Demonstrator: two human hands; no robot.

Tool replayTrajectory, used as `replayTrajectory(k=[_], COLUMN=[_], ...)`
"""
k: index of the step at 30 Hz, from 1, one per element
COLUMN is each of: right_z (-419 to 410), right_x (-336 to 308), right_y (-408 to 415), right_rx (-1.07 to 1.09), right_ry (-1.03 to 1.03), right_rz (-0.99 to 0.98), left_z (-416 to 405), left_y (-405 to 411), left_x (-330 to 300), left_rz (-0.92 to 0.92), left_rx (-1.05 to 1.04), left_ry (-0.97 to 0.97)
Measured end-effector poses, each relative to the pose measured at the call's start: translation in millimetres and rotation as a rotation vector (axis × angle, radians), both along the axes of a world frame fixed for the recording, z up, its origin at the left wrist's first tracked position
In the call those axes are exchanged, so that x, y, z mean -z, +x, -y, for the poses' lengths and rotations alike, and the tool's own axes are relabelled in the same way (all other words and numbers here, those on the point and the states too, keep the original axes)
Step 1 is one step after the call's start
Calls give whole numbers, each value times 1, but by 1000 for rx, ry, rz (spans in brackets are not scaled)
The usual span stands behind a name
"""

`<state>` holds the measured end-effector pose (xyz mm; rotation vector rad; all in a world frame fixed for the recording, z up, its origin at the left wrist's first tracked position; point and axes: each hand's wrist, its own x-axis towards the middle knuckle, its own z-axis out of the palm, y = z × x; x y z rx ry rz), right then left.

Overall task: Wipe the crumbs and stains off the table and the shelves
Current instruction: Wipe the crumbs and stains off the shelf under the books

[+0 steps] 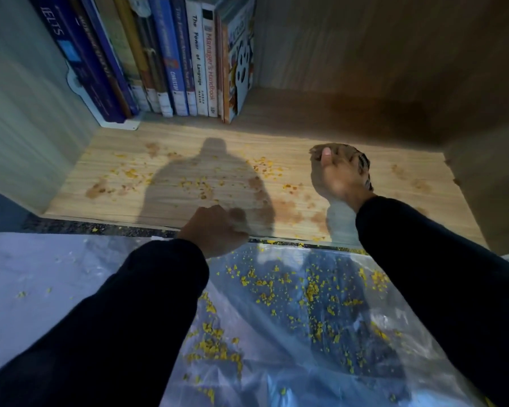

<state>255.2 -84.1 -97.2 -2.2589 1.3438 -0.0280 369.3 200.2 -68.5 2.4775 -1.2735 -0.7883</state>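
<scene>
We are at the shelf [206, 160] stage of the wiping job, kneeling or leaning in front of an open wooden compartment whose floor carries brown stains [288, 208] and scattered yellow crumbs [194, 183]. A clear plastic sheet [321, 333] hangs below the front lip and has already caught a good many crumbs, so we judge the sweeping to be well under way but far from finished: the left and middle of the board remain littered, and the stains look untouched. Our right hand [340, 171] sits on the board towards the right, its grip curled tight around a dark striped cloth [362, 165] that shows only at the knuckle side. Our left hand [215, 230] is at the front edge, fingers curled over the lip where the plastic meets it; we cannot tell whether it pinches the sheet or merely steadies it. The next move, as we see it, calls for drawing the cloth leftward and forward so the crumbs fall over the lip onto the plastic, then rubbing the stains. Room is open across the front half of the board; the row of books [171, 63] closes off the back left, the left wall [27, 113] and right wall [482, 177] box the ends, and the ceiling of the compartment hangs low overhead.
</scene>
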Motion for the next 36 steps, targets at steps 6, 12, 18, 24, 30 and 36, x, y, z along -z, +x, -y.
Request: replayTrajectory(k=[6, 12, 18, 24, 30, 36], right_z=[-24, -77, -126, -141, -71, -24], right_x=[6, 7, 5, -25, -65, -56], right_y=[41, -12, -90, -106, -77, -60], right_rx=[-387, -814, -962, -479, 74, 242], right_ry=[-65, -162, -28, 539, 931, 283], right_rz=[-57, -37, 41, 424, 902, 542], left_z=[-9, -5, -20, -30, -33, -45], left_y=[5, 9, 7, 4, 3, 13], left_x=[10, 0, -6, -14, -24, -4], left_rz=[-71, -213, -338, -187, -54, -38], left_rx=[-54, -106, -133, -92, -67, -86], left_ry=[-69, -1, 270, 391, 382, 370])
